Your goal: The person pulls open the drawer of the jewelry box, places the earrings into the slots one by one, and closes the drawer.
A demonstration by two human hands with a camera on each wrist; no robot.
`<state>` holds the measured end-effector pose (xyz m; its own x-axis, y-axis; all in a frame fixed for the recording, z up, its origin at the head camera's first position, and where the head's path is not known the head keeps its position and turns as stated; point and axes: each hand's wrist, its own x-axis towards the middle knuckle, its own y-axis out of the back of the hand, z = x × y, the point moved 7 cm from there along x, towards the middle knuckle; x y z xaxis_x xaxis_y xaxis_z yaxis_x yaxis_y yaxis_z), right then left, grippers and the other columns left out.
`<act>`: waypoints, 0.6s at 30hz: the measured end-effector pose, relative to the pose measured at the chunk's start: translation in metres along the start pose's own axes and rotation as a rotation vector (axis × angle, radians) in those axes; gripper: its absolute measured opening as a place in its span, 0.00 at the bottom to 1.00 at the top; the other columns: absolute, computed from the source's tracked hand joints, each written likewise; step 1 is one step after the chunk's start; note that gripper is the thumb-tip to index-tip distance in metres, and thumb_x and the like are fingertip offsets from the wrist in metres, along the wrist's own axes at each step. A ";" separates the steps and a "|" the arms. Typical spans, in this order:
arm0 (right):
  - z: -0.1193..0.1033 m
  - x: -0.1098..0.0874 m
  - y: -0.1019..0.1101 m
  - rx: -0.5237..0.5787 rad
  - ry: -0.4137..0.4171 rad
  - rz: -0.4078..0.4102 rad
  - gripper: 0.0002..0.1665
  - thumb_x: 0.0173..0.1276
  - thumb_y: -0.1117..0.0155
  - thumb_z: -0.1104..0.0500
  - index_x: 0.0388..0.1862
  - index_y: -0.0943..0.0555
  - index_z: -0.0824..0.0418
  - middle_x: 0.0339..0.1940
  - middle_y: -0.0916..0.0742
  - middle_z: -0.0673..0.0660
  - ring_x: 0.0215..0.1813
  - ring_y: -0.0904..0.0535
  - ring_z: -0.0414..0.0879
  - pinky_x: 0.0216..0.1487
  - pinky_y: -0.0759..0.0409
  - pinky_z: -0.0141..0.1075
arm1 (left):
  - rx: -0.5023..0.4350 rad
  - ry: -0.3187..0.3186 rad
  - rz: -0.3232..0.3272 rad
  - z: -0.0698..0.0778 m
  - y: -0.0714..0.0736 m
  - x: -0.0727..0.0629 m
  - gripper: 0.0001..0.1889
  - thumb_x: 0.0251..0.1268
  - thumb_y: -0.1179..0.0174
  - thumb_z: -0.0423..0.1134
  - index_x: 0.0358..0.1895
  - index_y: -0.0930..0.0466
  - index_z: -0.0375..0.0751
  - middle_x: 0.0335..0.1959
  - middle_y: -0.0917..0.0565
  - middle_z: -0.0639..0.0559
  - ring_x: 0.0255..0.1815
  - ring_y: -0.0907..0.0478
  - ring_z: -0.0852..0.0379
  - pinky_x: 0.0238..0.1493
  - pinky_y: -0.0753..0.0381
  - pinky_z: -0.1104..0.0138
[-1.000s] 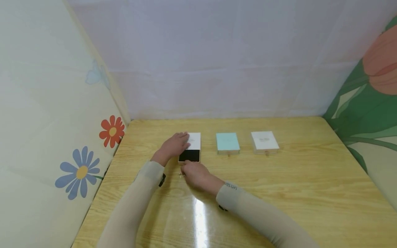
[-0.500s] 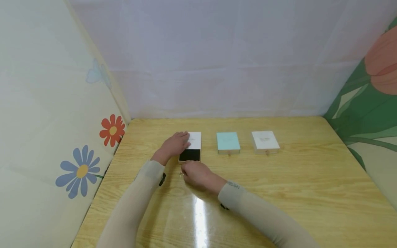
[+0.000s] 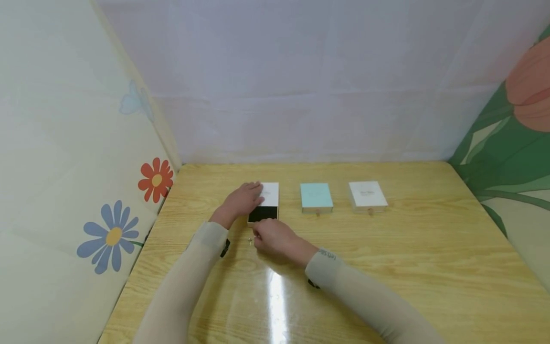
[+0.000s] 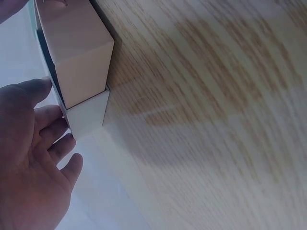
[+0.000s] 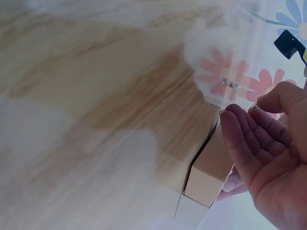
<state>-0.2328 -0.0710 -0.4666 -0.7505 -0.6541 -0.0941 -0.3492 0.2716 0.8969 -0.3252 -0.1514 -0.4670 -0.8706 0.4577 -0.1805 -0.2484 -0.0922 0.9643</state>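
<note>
My left hand lies over the white drawer box at the left, its fingers on the lid. In the left wrist view, the fingertips rest along the edge of the white sleeve. The pale pink drawer is pulled partway out, showing a black lining. At the drawer's front edge is my right hand; in the right wrist view its thumb and a finger pinch a tiny sparkling earring. A similar sparkling earring lies on the table beside that hand.
A mint-green box and another white box, both closed with small pull tabs, stand in a row to the right. A white cloth backdrop rises behind the wooden table; flower-printed sheets border its sides.
My right hand has shifted slightly up and to the right, along the drawer's front edge. The left hand and the boxes stay in place.
</note>
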 end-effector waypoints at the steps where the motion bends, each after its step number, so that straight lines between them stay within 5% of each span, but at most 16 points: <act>1: -0.001 0.000 0.001 -0.001 0.006 0.001 0.04 0.67 0.38 0.62 0.33 0.17 0.55 0.24 0.17 0.47 0.25 0.24 0.38 0.29 0.22 0.30 | 0.001 0.001 0.000 0.000 0.000 0.000 0.30 0.85 0.58 0.47 0.80 0.46 0.35 0.81 0.44 0.41 0.82 0.48 0.43 0.81 0.48 0.51; 18: 0.006 0.001 0.014 -0.017 0.052 0.045 0.03 0.64 0.35 0.65 0.34 0.19 0.58 0.27 0.17 0.49 0.27 0.25 0.40 0.30 0.22 0.29 | 0.002 0.005 0.012 -0.002 -0.001 0.002 0.30 0.84 0.57 0.48 0.80 0.45 0.36 0.81 0.43 0.41 0.81 0.46 0.42 0.81 0.46 0.52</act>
<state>-0.2417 -0.0638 -0.4566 -0.7349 -0.6774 -0.0311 -0.3055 0.2898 0.9070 -0.3271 -0.1520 -0.4686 -0.8755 0.4524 -0.1697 -0.2369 -0.0957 0.9668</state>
